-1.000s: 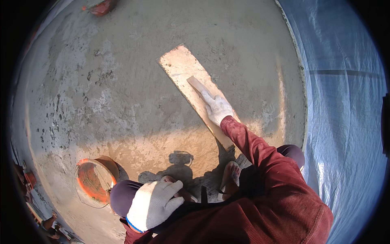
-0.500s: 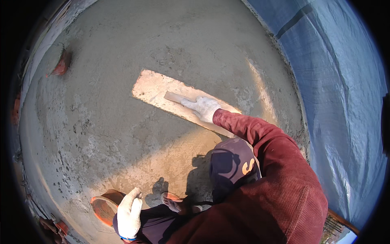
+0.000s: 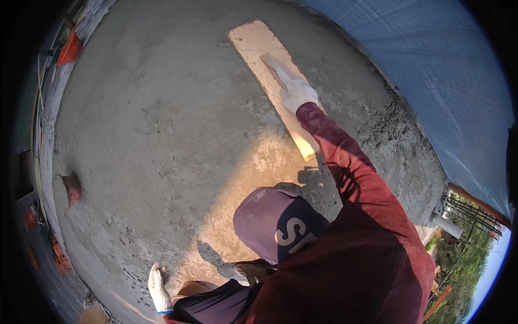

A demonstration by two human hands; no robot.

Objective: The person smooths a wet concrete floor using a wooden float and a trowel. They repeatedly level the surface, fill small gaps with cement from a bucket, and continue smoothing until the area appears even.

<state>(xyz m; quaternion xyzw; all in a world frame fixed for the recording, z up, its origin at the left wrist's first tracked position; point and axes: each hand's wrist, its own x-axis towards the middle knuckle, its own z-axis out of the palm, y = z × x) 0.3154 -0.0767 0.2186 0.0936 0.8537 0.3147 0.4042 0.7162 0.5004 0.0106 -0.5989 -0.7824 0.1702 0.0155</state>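
Note:
In my white-gloved right hand (image 3: 298, 93) is the handle of a long wooden float (image 3: 258, 40). The float's board lies flat on the grey wet concrete (image 3: 151, 129), slanting from upper left to lower right. Some of its handle (image 3: 274, 70) shows ahead of my fingers; the rest is hidden under the glove. Low on the left, my gloved left hand (image 3: 159, 289) appears empty, its thumb slightly apart from the fingers. Close beside it, a brownish-orange bucket (image 3: 192, 288) is partly covered by dark cloth.
Blue sheeting (image 3: 421, 70) borders the concrete on the right. A reddish object (image 3: 72, 189) sits at the left part of the surface. Beyond the left edge are an orange container (image 3: 70, 48) and bricks (image 3: 60, 256). A pale pipe (image 3: 449, 227) juts out at right.
My right hand and the float have moved up and farther away, and the board has turned steeper. My left hand now shows lower and farther left, with the view shifted as well.

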